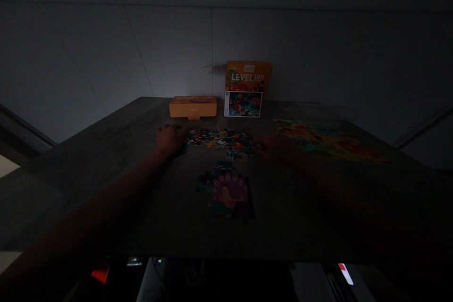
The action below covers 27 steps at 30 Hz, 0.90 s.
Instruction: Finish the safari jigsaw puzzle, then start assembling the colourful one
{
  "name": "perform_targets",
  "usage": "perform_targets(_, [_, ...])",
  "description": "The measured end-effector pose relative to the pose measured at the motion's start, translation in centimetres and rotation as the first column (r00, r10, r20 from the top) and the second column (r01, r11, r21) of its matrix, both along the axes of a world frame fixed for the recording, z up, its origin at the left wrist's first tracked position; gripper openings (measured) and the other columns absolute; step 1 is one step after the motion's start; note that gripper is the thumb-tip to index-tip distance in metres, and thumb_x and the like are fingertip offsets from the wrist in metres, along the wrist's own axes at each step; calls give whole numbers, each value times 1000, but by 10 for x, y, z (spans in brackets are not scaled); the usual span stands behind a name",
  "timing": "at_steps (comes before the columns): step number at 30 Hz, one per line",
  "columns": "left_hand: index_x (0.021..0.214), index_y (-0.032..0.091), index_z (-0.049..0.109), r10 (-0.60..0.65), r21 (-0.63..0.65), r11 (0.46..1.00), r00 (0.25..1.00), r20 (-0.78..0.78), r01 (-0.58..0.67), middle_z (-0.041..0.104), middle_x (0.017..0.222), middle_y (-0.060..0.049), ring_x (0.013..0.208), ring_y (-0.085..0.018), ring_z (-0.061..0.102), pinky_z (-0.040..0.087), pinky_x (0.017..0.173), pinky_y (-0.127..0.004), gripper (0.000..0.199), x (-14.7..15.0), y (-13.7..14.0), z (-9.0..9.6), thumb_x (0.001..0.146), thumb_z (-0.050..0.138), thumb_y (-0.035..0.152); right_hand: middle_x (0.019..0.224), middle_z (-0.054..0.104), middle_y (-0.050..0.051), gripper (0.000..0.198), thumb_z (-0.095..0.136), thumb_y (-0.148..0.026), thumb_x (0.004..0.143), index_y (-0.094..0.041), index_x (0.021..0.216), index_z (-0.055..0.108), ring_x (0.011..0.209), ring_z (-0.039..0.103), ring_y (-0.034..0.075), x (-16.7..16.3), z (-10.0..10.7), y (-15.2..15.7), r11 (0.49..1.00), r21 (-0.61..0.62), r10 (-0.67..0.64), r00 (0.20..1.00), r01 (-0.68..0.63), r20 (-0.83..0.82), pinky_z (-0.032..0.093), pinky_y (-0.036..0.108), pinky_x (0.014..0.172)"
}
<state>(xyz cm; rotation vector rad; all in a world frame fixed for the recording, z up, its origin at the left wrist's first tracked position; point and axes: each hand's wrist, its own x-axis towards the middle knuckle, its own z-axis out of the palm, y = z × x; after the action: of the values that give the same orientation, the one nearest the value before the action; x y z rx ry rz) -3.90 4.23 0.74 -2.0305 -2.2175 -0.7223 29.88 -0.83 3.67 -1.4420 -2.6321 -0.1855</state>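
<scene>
A heap of loose jigsaw puzzle pieces (221,140) lies in the middle of the table. My left hand (169,138) rests at the heap's left edge, fingers loosely apart and nothing visible in them. At the opposite edge is my right hand (272,147), dark and smeared by motion; its fingertips reach the pieces, but their grip cannot be made out. Closer to me lies a joined section of puzzle (230,194) showing a purple peacock, with dark teal pieces at its left and top.
Behind the heap stand a low orange box (193,107) and an upright orange "LEVEL UP!" box (249,75), with a picture card (243,104) leaning against it. A colourful completed-looking puzzle sheet (332,144) lies at the right. The light is very dim.
</scene>
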Motion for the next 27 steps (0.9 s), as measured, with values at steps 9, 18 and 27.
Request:
perform_targets(9, [96, 19, 70, -889, -123, 455, 459, 4, 882, 67, 102, -7, 97, -22, 62, 47, 89, -35, 29, 44, -53, 21, 88, 59, 44, 66, 64, 4, 36, 65, -47, 81, -14, 68, 68, 59, 54, 13, 6, 23, -15, 900, -435, 20, 998, 10, 64, 30, 25, 54])
perform_targets(18, [136, 22, 50, -979, -282, 181, 199, 38, 942, 48, 140, -12, 128, -32, 45, 36, 108, -42, 77, 68, -91, 22, 69, 77, 51, 66, 60, 0, 34, 63, -48, 82, -15, 72, 65, 57, 51, 11, -38, 2, -39, 799, -576, 191, 981, -173, -30, 28, 23, 51])
perform_targets(27, [137, 19, 50, -955, -195, 286, 295, 22, 938, 47, 144, -13, 133, -29, 44, 35, 111, -41, 66, 59, -56, 3, 81, 67, 49, 79, 64, 1, 40, 68, -58, 75, -18, 82, 63, 69, 55, 14, -30, -9, -16, 879, -476, -3, 996, -41, -92, 29, 23, 55])
